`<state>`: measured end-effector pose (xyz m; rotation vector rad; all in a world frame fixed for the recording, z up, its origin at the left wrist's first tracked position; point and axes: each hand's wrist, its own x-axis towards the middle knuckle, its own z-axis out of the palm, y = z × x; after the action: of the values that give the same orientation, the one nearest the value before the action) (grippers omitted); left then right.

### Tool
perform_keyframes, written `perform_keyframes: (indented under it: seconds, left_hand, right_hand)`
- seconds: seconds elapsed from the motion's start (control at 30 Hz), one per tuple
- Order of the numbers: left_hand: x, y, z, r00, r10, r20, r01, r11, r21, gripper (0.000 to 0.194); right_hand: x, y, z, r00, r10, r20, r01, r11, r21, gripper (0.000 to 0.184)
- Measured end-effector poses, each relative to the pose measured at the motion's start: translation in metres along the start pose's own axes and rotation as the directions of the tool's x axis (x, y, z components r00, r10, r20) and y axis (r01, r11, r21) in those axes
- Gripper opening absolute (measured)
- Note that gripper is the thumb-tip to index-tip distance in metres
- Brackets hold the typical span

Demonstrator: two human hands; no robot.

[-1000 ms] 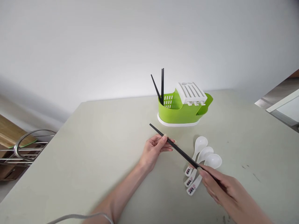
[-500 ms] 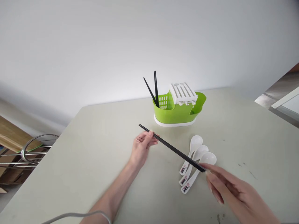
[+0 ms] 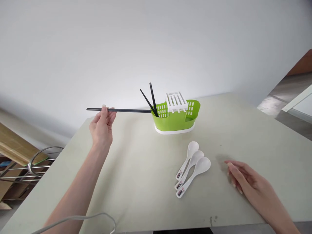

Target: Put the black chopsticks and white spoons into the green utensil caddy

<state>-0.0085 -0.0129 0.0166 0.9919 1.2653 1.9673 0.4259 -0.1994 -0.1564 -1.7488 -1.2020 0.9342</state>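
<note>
**Black chopsticks [image 3: 131, 110] held near-level in left hand [image 3: 101, 126] by green caddy [image 3: 174, 125]**

A person at a pale table [image 3: 141, 182], w/ the caddy as the dial's centre & 12 toward the wall. The left hand, at 9 o'clock, has what looks like a pair pinched betw. thumb & fingers, closer to the 9 o'clock ends. The other ends point to 3 & meet the caddy's near-9 rim in this view; can't tell if touching. The right hand [image 3: 251, 185], at 4 o'clock, is loosely curled, fingers apart from anything, nothing seen in its grasp. More chopsticks [image 3: 152, 96], at least 3, lean in the caddy's 9 o'clock end, beside its white slotted rack [image 3: 176, 102]. Three white spoons [image 3: 193, 167] lie fanned at 5 o'clock, handles toward 7.

Handling, by judgement: the held sticks prob. light, stiff, smooth, not very fragile; slim enough to slide or roll agst. each other, so best gripped tog. around mid-length. Spoons look hard & glossy, poss. ceramic; material can't be confirmed, so careful handling advised, by the handles.

Labels: each spoon handle has dark & reddish marks nr. its tip, too small to read. No brand or writing made out on chopsticks or caddy.
</note>
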Motion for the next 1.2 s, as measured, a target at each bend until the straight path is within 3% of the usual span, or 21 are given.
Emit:
perform_keyframes:
  seconds: [0.23,0.5,0.77,1.03,1.2]
  left_hand:
    - [0.014,0.004,0.042,0.996,0.074,0.048,-0.079,0.989,0.121,0.033]
    - [0.012,0.001,0.085,0.982,0.044,0.184,-0.107,0.933,0.345,0.030]
    - [0.017,-0.004,0.097,0.966,-0.014,0.259,-0.144,0.802,0.580,0.028]
    - [0.012,-0.013,0.105,0.938,-0.129,0.323,-0.124,0.744,0.656,0.031]
    - [0.013,-0.020,0.110,0.908,-0.160,0.388,-0.185,0.677,0.712,0.028]
  right_hand:
    - [0.001,-0.009,-0.001,0.998,-0.040,0.043,0.040,0.999,-0.010,0.055]
    - [0.000,-0.009,0.002,0.991,-0.081,0.104,0.081,0.997,0.005,0.052]
    - [0.001,-0.012,0.002,0.987,-0.110,0.113,0.109,0.994,0.015,0.046]
    - [0.000,-0.016,0.002,0.986,-0.109,0.126,0.106,0.994,0.030,0.047]
    - [-0.004,-0.019,0.005,0.991,-0.095,0.089,0.090,0.994,0.055,0.046]
